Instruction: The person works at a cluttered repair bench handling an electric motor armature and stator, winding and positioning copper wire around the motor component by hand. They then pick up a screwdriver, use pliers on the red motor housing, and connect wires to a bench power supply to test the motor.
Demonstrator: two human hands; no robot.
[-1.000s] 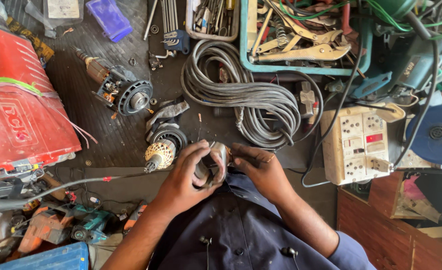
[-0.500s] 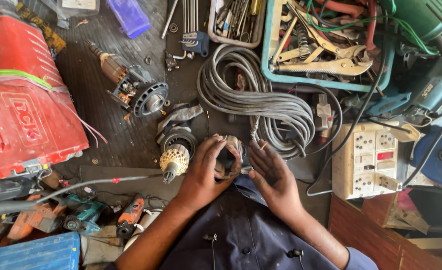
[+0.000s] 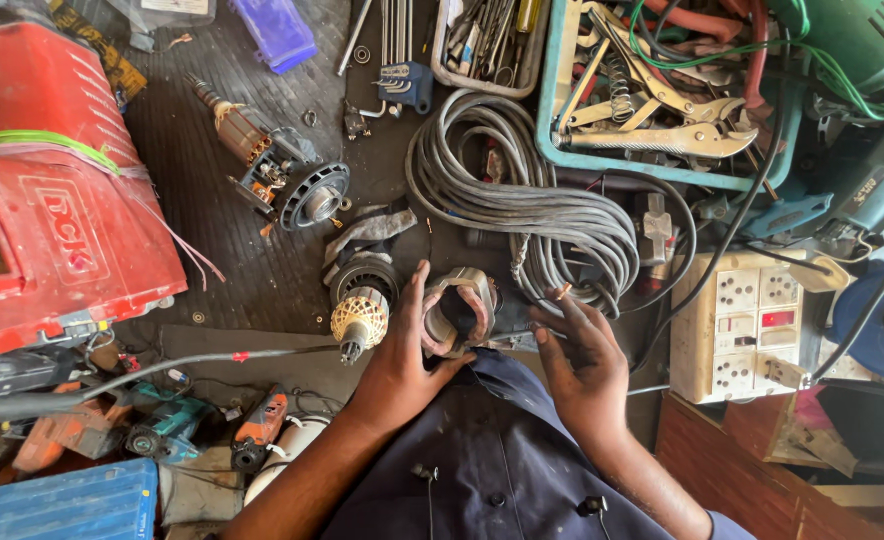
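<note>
At the far left of the dark, cluttered desk [image 3: 262, 270] sits a big red plastic tool case [image 3: 52, 200], and near it, along the bottom edge, lie small teal and orange power tools [image 3: 177, 425] among loose wires. Further right, a copper-wound motor armature with a black fan ring [image 3: 282, 170] lies tilted on the desk. Just beside the person's left hand [image 3: 402, 355] stands a pale, ribbed gear-end rotor piece [image 3: 360, 320], close to the thumb side but, as far as I can see, not gripped.

The left hand is wrapped round the near side of a ring-shaped metal stator with copper windings [image 3: 457, 310], fingers curled against its wall, holding it tilted just above the lap of the dark blue work shirt [image 3: 492, 460]. The right hand [image 3: 587, 365] is apart from the ring, fingers loosely spread, with a small copper-coloured bit [image 3: 562, 292] pinched at its fingertips; what that bit is I cannot tell.

To my eye the step in hand is inspecting or fitting something at the stator's winding. The next move would call for the right hand to close the gap and place its fingertips precisely, while the left keeps the ring steady.

Behind lie a coiled grey cable [image 3: 522, 200], a teal tray of pliers [image 3: 662, 110], and a cream socket board [image 3: 752, 320].
</note>
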